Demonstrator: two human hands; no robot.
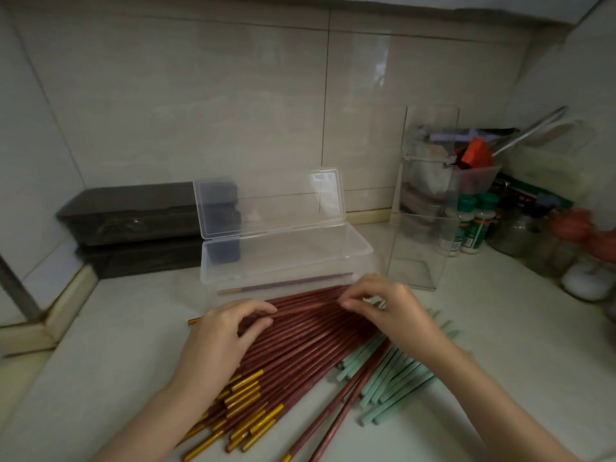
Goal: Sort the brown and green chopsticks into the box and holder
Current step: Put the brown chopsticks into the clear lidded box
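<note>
Dozens of brown chopsticks [300, 331] fan across the table [133, 361] at lower centre, green chopsticks [393, 388] at lower right. Left hand [230, 331] and right hand [383, 305] curl their fingers round the top brown ones — best lifted level, ends squared — toward the open box [286, 261] just behind.

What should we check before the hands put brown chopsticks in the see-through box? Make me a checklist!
1. Clear box lid up: ok.
2. Room in the box: ok; only a few chopsticks lie along its front.
3. Grip: cannot tell. The left hand and right hand curl their fingers onto the brown chopsticks, but a firm pinch is not visible.
4. Colours apart: not ok; some brown chopsticks lie across the green chopsticks.
5. Clear holder upright beside the box: ok.
</note>
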